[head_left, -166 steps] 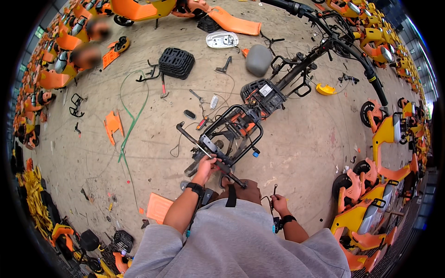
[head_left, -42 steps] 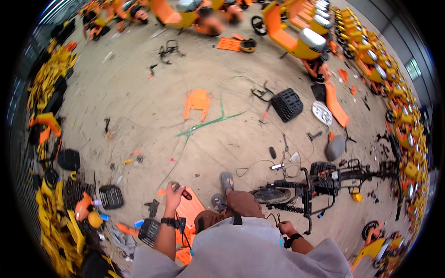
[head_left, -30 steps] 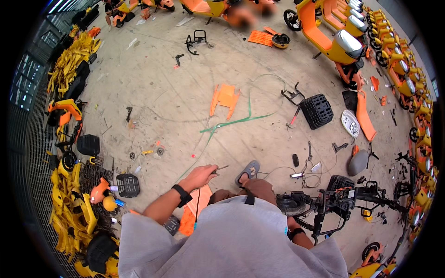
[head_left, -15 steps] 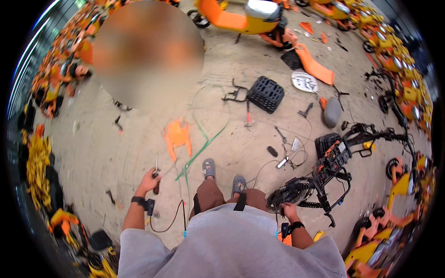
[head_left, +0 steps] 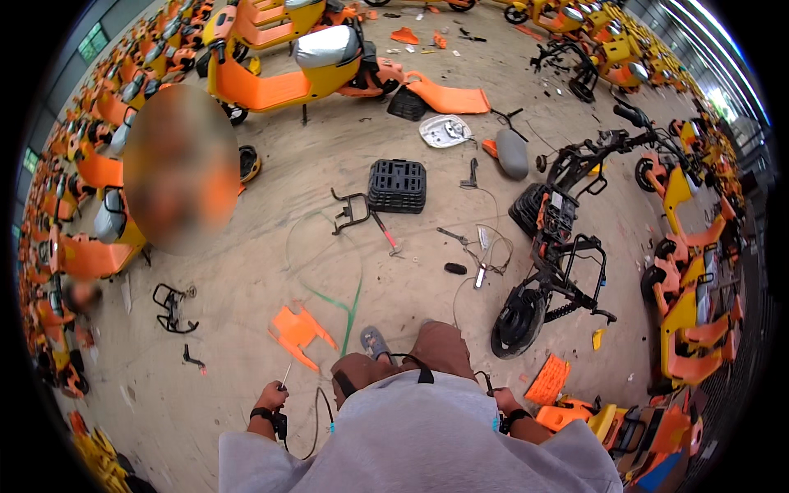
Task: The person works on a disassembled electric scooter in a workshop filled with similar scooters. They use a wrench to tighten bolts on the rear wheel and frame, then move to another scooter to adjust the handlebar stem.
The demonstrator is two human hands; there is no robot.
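My left hand is closed around a screwdriver, its thin metal shaft pointing up and away. Just beyond its tip lies an orange plastic panel with two prongs. My right hand is beside my right thigh with its fingers curled; a dark cord curves next to it, and whatever the fingers hold is hidden. To the right, nearest that hand, a stripped black scooter frame lies on the floor, its wheel toward me. An orange textured panel lies to the right of this hand.
A black crate, a bent black rack and a red-handled hammer lie ahead. Green strapping and loose cables cross the floor. A yellow-orange scooter stands beyond; rows of others line both sides. One patch at left is blurred.
My view has shifted, and the frame appears farther from me. My right hand has left the frame's wheel and is now by my thigh. The screwdriver stays in my left hand.
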